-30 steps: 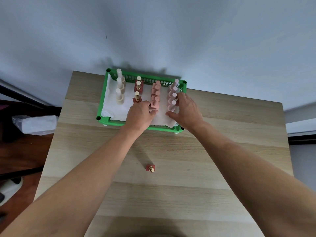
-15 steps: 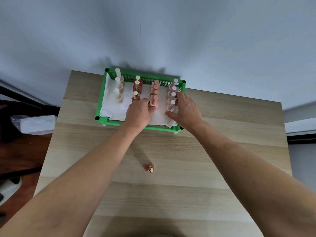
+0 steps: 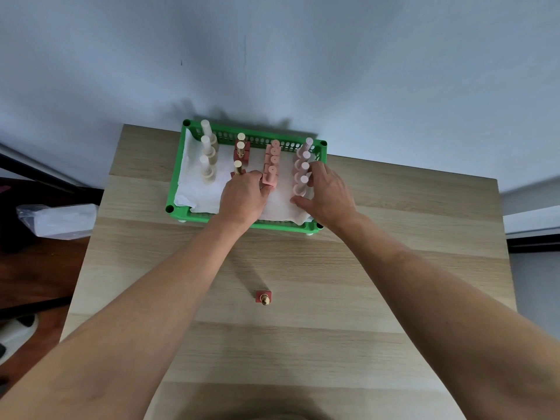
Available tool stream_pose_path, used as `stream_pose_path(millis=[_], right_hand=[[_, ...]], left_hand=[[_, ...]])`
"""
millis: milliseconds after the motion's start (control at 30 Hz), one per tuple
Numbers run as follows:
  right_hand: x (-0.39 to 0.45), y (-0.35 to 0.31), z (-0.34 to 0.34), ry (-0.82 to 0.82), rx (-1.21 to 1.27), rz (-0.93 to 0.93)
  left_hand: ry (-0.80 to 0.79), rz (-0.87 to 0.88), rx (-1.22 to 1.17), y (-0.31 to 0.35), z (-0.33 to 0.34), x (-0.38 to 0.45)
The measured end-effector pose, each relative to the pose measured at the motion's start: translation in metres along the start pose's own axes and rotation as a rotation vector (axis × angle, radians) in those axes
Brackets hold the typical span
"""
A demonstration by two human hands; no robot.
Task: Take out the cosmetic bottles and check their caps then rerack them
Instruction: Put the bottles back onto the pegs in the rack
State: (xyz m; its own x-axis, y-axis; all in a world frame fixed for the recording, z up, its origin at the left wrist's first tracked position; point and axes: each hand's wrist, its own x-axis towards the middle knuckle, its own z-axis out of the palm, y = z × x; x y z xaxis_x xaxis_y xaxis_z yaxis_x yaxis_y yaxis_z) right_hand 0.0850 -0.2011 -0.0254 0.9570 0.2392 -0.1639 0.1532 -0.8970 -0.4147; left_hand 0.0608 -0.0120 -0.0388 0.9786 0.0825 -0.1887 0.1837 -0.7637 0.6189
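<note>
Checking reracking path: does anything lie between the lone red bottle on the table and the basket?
Nothing visible. The red bottle stands alone on bare table; only the forearms pass above either side toward the basket.

A clear plastic bag lies left of the wooden table, before a pale wall.

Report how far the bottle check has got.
Early stage, it seems. One red bottle stands out on the table; whether its cap was checked can't be told. Both hands are in the green basket: the left hand at the nearest coral bottle, the right hand around the pale pink row. The four rows inside remain.
</note>
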Motion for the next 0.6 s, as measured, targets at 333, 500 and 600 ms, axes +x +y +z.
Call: stream_pose_path(millis=[333,500,600], right_hand=[[-0.0017,-0.0003,-0.0002,0.02,0.003,-0.005],[-0.0022,0.0,-0.0008,0.004,0.009,-0.002],[-0.0039,0.0007,-0.0029,-0.014,0.024,-0.001]], left_hand=[[-0.01,0.01,0.01,0.002,-0.0002,-0.0022],[-0.011,0.006,0.015,0.0023,-0.0022,-0.0025],[-0.011,0.019,0.011,0.0009,-0.0036,-0.0065]])
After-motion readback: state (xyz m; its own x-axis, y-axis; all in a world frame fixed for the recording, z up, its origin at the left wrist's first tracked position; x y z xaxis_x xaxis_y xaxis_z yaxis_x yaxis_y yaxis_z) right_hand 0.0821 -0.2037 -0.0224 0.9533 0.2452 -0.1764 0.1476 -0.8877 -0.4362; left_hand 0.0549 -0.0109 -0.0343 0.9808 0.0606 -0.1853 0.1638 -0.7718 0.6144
